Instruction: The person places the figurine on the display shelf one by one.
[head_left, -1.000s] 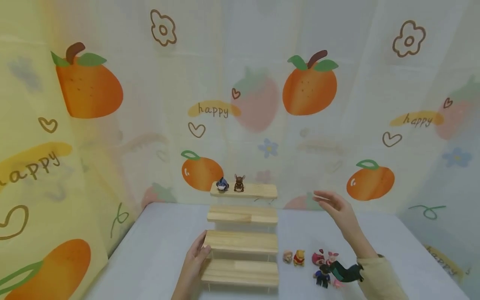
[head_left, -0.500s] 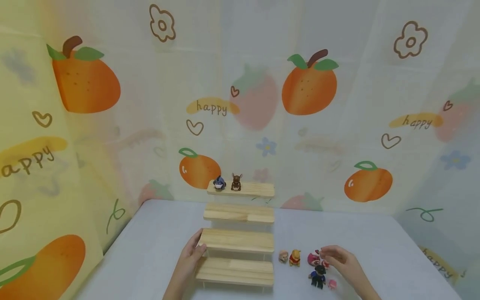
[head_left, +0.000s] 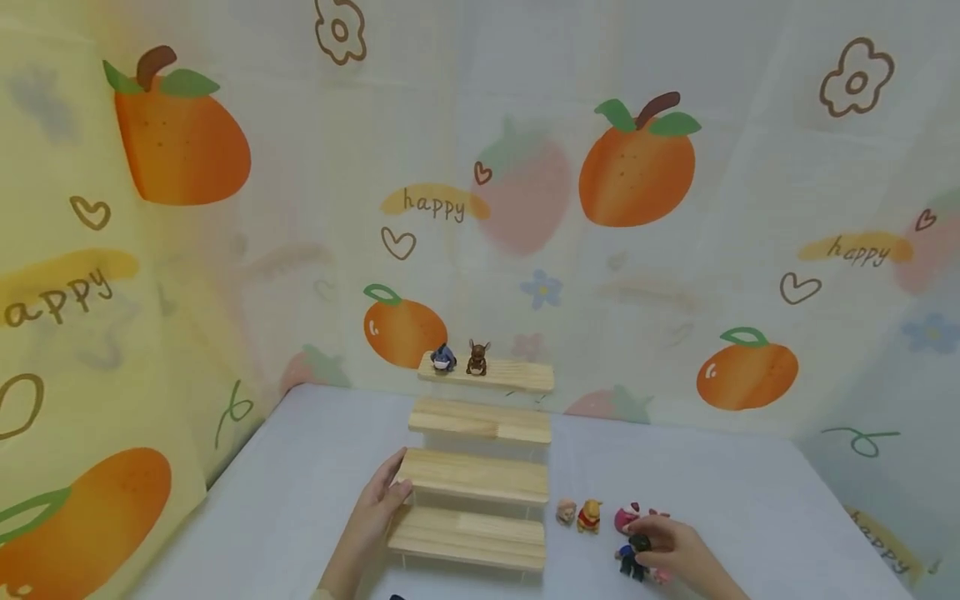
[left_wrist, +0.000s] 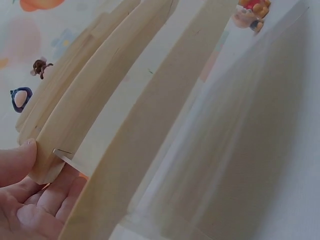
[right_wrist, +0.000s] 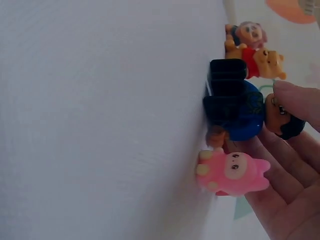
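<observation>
A wooden stepped display shelf [head_left: 472,475] stands in the middle of the table. My left hand [head_left: 371,507] grips the left end of its second step from the front, thumb on the upper side and fingers beneath in the left wrist view. My right hand [head_left: 686,552] pinches the head of a dark-haired toy figure [right_wrist: 245,112] in blue and black, which stands upright on the table. Right beside it in the right wrist view is a pink eared figurine [right_wrist: 235,172]. On the top step sit a blue donkey figurine [head_left: 442,358] and a brown kangaroo-like figurine [head_left: 477,358].
Right of the shelf stand a yellow bear figurine [head_left: 589,517] in red and a small pale-faced figurine [head_left: 566,512]. A magenta figurine [head_left: 627,517] is behind my right hand. A patterned cloth backdrop [head_left: 637,317] rises behind the table [head_left: 712,467].
My right hand has come down from above the table to the figures and taken hold of the dark-haired one's head. The left hand keeps its grip on the shelf; the head view shifts slightly.
</observation>
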